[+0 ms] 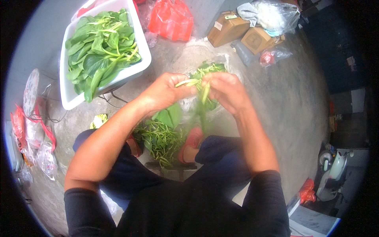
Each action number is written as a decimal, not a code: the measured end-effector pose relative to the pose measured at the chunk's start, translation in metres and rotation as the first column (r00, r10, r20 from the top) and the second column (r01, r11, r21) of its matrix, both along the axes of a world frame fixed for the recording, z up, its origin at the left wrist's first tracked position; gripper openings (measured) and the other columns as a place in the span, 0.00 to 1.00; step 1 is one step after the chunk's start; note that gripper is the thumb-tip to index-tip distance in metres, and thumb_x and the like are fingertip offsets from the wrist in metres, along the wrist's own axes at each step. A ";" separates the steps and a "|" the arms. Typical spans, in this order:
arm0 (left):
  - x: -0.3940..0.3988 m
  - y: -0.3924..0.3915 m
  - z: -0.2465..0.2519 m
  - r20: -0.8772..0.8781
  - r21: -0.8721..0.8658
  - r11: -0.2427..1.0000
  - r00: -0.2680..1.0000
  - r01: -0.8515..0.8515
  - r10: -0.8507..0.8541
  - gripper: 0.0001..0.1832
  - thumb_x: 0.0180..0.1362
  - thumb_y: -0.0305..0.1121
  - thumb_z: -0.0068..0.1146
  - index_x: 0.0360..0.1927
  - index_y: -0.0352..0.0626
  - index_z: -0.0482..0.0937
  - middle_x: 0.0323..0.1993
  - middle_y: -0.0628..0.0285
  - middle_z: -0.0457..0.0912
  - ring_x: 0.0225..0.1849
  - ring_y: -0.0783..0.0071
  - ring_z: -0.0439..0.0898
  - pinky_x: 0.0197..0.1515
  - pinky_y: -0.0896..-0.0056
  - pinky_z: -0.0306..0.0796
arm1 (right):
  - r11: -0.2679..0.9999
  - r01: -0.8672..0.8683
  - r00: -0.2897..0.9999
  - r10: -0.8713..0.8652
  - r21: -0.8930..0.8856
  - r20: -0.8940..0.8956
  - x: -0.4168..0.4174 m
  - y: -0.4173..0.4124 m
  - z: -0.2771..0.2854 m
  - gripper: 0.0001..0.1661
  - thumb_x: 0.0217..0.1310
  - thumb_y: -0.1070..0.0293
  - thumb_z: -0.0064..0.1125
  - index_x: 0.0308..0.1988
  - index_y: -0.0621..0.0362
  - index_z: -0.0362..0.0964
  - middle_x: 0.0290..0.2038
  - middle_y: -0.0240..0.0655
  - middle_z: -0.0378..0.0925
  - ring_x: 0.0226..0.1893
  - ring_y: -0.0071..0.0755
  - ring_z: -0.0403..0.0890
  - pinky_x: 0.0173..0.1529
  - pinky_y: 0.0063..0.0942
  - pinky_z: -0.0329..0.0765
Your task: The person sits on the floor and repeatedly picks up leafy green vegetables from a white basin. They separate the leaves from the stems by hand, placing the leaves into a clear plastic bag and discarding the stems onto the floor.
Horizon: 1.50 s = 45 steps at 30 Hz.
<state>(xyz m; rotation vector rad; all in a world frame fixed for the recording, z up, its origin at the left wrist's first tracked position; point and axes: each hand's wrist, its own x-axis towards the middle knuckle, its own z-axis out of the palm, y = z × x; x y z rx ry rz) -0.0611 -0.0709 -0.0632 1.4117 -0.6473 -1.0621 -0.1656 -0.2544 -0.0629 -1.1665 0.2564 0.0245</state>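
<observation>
Pale green stems and a broad leaf hanging below are gripped by my left hand point(174, 87), in front of me. Close to its right, my right hand point(223, 89) pinches a light green stalk point(205, 94) whose lower end is blurred. Beyond and beneath the hands, a clear plastic bag holds more green stems and leaves point(210, 68). On the floor between my feet lies a pile of thin green stems and leaves point(161, 142). A white plastic basin point(145, 60) full of leafy greens point(100, 56) stands at the upper left.
A red plastic bag point(171, 20) sits beyond the basin. Cardboard boxes point(229, 29) and a bag of white material point(275, 14) are at the upper right. A round-topped stool point(31, 92) and plastic bags point(34, 133) are at the left; a scooter point(333, 171) stands far right.
</observation>
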 end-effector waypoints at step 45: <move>-0.017 -0.001 -0.006 0.250 0.085 0.985 0.960 -0.151 0.125 0.09 0.48 0.31 0.62 0.27 0.41 0.72 0.21 0.73 0.71 0.25 0.87 0.67 0.28 0.80 0.64 | 0.826 0.303 0.940 -0.341 -0.475 0.006 0.017 0.044 -0.009 0.10 0.51 0.67 0.62 0.24 0.57 0.68 0.19 0.25 0.70 0.18 0.14 0.66 0.23 0.16 0.63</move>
